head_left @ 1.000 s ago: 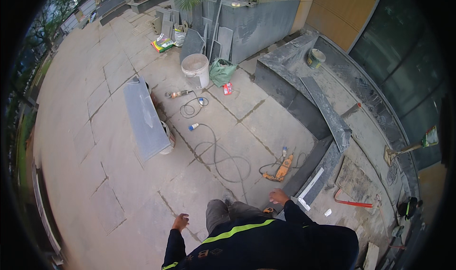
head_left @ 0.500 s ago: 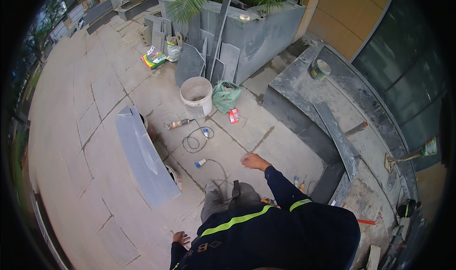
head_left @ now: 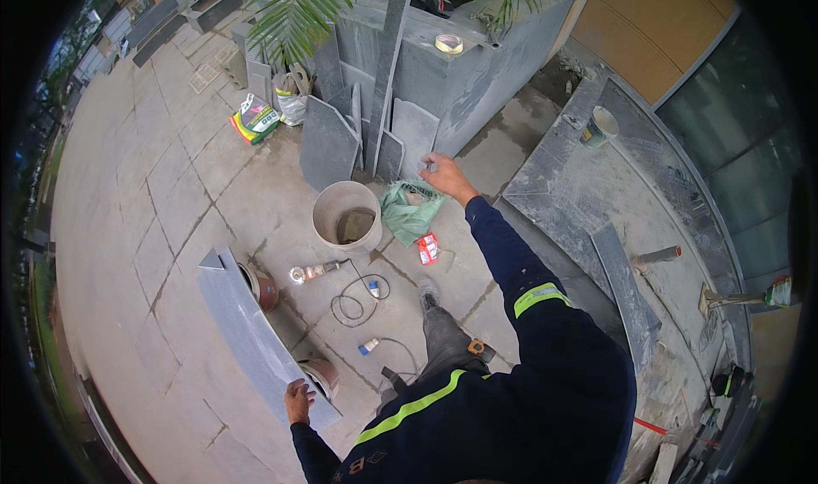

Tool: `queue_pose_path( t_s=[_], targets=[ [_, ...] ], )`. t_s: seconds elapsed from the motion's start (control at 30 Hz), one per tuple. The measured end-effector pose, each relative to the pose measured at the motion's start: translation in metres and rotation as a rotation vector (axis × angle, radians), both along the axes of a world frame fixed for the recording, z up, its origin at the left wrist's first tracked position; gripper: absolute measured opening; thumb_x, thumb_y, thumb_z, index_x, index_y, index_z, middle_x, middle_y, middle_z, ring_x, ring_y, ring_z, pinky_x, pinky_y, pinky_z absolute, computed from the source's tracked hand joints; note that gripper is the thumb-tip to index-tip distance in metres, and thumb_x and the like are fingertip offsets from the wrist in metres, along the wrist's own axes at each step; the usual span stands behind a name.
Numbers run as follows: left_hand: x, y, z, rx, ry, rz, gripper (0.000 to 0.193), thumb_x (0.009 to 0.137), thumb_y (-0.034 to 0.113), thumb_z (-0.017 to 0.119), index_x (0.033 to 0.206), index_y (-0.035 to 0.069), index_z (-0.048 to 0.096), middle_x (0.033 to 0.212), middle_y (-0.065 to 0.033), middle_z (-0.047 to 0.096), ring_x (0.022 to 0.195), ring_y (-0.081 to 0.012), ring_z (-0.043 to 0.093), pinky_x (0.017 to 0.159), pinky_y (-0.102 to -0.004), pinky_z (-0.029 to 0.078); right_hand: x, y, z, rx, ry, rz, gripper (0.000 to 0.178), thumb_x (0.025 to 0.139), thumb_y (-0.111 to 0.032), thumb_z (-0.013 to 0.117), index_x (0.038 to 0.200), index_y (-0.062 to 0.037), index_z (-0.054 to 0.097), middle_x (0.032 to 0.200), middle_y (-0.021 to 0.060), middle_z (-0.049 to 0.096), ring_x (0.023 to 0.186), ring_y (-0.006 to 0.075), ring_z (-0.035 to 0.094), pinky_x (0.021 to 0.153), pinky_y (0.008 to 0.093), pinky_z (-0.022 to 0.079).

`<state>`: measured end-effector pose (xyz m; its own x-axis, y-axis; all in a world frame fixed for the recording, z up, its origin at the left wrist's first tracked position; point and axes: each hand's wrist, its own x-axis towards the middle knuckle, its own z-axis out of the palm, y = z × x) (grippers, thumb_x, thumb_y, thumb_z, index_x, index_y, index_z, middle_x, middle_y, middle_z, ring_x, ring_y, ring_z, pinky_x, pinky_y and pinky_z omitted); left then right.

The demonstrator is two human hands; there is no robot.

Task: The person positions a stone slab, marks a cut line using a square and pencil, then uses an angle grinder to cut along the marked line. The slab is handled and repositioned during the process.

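Observation:
My right hand (head_left: 449, 180) is stretched forward above a green sack (head_left: 409, 216), fingers loosely bent and apart, with nothing visible in it. Just past the fingers, a pale grey stone slab (head_left: 415, 135) leans against the planter beside a long narrow strip of stone (head_left: 390, 79). Low on the left, my left hand (head_left: 299, 401) hangs with fingers apart over the near end of a long grey slab (head_left: 256, 326). Whether it touches the slab I cannot tell. That slab rests on two buckets, the nearer one (head_left: 322, 375) partly hidden beneath it.
A white bucket (head_left: 345, 216) stands left of the sack, near a red packet (head_left: 428, 249). An angle grinder (head_left: 313, 271) with a coiled cord lies on the paving. On the right, a low stone ledge (head_left: 554, 164) carries a small tub (head_left: 599, 128) and a leaning strip (head_left: 626, 288).
I have stepped forward toward the planter. My right hand has reached out from over the paving to the leaning slabs, and my left hand has come up over the long slab.

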<state>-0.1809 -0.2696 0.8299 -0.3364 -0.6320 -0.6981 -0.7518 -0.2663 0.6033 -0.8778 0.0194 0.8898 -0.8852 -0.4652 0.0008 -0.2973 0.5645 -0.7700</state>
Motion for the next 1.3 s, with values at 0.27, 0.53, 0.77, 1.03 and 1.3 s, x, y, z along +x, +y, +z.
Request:
queue_pose_path(
  t_s=[0.27, 0.53, 0.77, 1.03, 1.3],
  targets=[
    [-0.122, 0.018, 0.001, -0.100, -0.100, -0.319, 0.028, 0.106, 0.014, 0.063, 0.129, 0.000, 0.071, 0.109, -0.0159, 0.081, 0.085, -0.0269, 0.082, 0.075, -0.0386, 0.062, -0.360, -0.062, 0.062, 0.037, 0.536, -0.433, 0.055, 0.100, -0.025, 0.068, 0.150, -0.0050, 0.061, 0.150, 0.0246, 0.061, 0.133, 0.0487, 0.063, 0.109, 0.0545, 0.054],
    [-0.293, 0.025, 0.067, -0.361, 0.180, -0.400, 0.030, 0.118, 0.022, 0.057, 0.130, -0.002, 0.069, 0.105, -0.0171, 0.080, 0.086, -0.0244, 0.080, 0.081, -0.0354, 0.061, -0.304, -0.073, 0.074, -0.548, -0.064, -0.165, 0.047, 0.102, -0.026, 0.073, 0.138, 0.0020, 0.064, 0.120, 0.0146, 0.072, 0.104, 0.0279, 0.069, 0.094, 0.0450, 0.059],
    [-0.429, 0.056, 0.162, -0.034, 0.828, -0.404, 0.049, 0.118, 0.033, 0.058, 0.154, -0.001, 0.058, 0.145, -0.0127, 0.067, 0.127, -0.0205, 0.067, 0.105, -0.0360, 0.056, 0.062, -0.027, 0.094, -1.335, -1.009, 0.269, 0.020, 0.111, -0.023, 0.053, 0.115, -0.0049, 0.060, 0.104, 0.0061, 0.061, 0.092, 0.0204, 0.063, 0.089, 0.0441, 0.058],
    [-0.290, 0.137, 0.225, 0.509, 1.083, -0.776, 0.046, 0.107, 0.012, 0.075, 0.147, -0.001, 0.059, 0.140, -0.0114, 0.070, 0.130, -0.0185, 0.065, 0.109, -0.0348, 0.053, 0.393, 0.083, 0.152, -0.938, -0.592, 0.004, 0.042, 0.119, -0.042, 0.052, 0.130, -0.0041, 0.067, 0.105, 0.0001, 0.063, 0.098, 0.0117, 0.061, 0.086, 0.0323, 0.055],
    [-0.124, 0.215, 0.254, 0.512, 1.045, -1.128, 0.041, 0.100, -0.004, 0.077, 0.138, -0.003, 0.062, 0.132, -0.0127, 0.073, 0.124, -0.0170, 0.069, 0.102, -0.0306, 0.057, 0.617, 0.160, 0.195, -0.718, -0.164, -0.301, 0.043, 0.119, -0.034, 0.054, 0.150, -0.0047, 0.062, 0.136, 0.0052, 0.068, 0.126, 0.0173, 0.060, 0.104, 0.0379, 0.051]
  ],
)
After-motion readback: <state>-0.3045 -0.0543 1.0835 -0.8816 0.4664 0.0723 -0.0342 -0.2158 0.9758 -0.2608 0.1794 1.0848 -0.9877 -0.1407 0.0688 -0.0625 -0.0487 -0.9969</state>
